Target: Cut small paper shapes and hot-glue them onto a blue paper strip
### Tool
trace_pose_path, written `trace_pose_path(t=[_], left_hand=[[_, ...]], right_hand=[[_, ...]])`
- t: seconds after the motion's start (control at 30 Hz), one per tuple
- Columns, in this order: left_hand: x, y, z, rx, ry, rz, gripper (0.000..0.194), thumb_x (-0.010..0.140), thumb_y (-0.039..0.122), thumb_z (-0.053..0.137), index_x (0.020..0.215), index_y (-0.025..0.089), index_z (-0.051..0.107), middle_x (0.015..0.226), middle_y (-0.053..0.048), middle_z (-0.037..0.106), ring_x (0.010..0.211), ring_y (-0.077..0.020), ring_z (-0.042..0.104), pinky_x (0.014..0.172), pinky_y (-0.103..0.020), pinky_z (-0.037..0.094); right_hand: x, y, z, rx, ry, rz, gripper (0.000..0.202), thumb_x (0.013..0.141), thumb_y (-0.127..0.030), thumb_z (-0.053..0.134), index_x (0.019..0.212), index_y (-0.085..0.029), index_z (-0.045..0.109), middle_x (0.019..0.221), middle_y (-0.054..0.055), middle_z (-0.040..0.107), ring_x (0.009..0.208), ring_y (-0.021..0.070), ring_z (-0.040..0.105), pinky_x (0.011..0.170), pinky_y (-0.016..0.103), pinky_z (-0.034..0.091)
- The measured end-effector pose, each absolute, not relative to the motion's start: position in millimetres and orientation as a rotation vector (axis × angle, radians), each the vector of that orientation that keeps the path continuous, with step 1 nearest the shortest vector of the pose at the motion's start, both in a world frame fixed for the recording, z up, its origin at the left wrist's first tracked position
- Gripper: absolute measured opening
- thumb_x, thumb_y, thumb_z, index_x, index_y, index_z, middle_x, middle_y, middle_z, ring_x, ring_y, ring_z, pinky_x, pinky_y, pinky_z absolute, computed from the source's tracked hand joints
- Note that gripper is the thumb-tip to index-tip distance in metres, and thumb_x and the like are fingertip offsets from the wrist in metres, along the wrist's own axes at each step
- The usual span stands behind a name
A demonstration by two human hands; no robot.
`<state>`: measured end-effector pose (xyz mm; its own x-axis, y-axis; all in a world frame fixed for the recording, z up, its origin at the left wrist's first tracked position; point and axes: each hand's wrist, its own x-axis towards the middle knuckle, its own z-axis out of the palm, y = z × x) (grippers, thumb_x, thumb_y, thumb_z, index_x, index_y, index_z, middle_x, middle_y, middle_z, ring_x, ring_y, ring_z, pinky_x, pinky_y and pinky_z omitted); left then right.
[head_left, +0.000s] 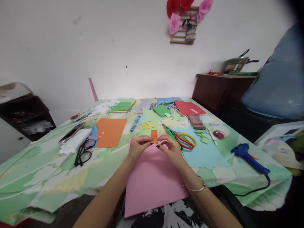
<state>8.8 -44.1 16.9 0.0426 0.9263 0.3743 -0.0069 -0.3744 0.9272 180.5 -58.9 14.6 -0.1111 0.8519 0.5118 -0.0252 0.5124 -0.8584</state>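
A small orange piece of paper (154, 135) stands upright between my two hands, above a large pink sheet (154, 180). My left hand (140, 146) pinches its lower left edge between thumb and fingers. On the other side, my right hand (171, 148) has its fingertips at the lower right edge, with the fingers curled and the thumb just below. The pink sheet lies under both hands and hangs over the table's front edge towards my lap. Right behind my right hand lie scissors with red and yellow handles (186, 141) and a green-handled tool (173, 136).
To the left lie an orange sheet (111, 133), black glasses (83, 153) and a white power strip (76, 141). A light blue sheet (204, 155), a white pen (212, 136) and a blue glue gun (250, 159) with its cord are on the right. Paper scraps (147, 125) lie ahead.
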Motion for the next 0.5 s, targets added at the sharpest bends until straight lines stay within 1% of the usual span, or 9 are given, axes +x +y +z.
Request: trace_pose_path(t=[0.07, 0.2, 0.33, 0.4, 0.5], left_hand=[[10.2, -44.7, 17.1, 1.514, 0.939, 1.438, 0.008, 0.062, 0.019, 0.074, 0.070, 0.018, 0.073, 0.081, -0.007, 0.072, 0.081, -0.0204, 0.066, 0.076, -0.032, 0.054], [13.0, -47.6, 19.5, 1.521, 0.891, 1.423, 0.008, 0.063, 0.019, 0.075, 0.070, 0.017, 0.073, 0.081, -0.007, 0.072, 0.080, -0.0198, 0.066, 0.075, -0.032, 0.054], [14.1, -49.5, 20.9, 1.508, 0.861, 1.431, 0.009, 0.063, 0.020, 0.075, 0.072, 0.017, 0.074, 0.084, -0.008, 0.072, 0.081, -0.0203, 0.066, 0.077, -0.033, 0.054], [14.3, -49.8, 20.6, 1.496, 0.854, 1.436, 0.010, 0.063, 0.020, 0.075, 0.073, 0.017, 0.074, 0.084, -0.008, 0.072, 0.081, -0.0207, 0.066, 0.078, -0.034, 0.054], [14.9, -49.5, 19.4, 1.475, 0.850, 1.443, 0.009, 0.063, 0.019, 0.076, 0.071, 0.016, 0.074, 0.084, -0.008, 0.072, 0.081, -0.0205, 0.066, 0.077, -0.033, 0.053]], right_hand=[[179.7, -58.0, 13.0, -0.737, -1.516, 0.862, 0.007, 0.075, -0.021, 0.063, 0.082, -0.022, 0.066, 0.086, 0.004, 0.061, 0.086, 0.0175, 0.056, 0.075, 0.031, 0.047], [179.4, -56.4, 12.0, -0.742, -1.487, 0.855, 0.005, 0.077, -0.022, 0.062, 0.082, -0.022, 0.064, 0.096, 0.006, 0.056, 0.095, 0.0186, 0.054, 0.074, 0.029, 0.047], [179.0, -56.8, 14.1, -0.735, -1.483, 0.915, 0.004, 0.076, -0.023, 0.062, 0.078, -0.020, 0.063, 0.094, 0.006, 0.056, 0.094, 0.0185, 0.055, 0.073, 0.028, 0.048], [178.3, -57.0, 14.6, -0.739, -1.471, 0.953, 0.005, 0.075, -0.024, 0.063, 0.077, -0.019, 0.063, 0.089, 0.005, 0.058, 0.088, 0.0176, 0.056, 0.073, 0.029, 0.048], [177.0, -56.9, 14.2, -0.759, -1.430, 1.013, 0.008, 0.074, -0.026, 0.065, 0.076, -0.019, 0.061, 0.076, 0.002, 0.059, 0.072, 0.0146, 0.057, 0.069, 0.029, 0.048]])
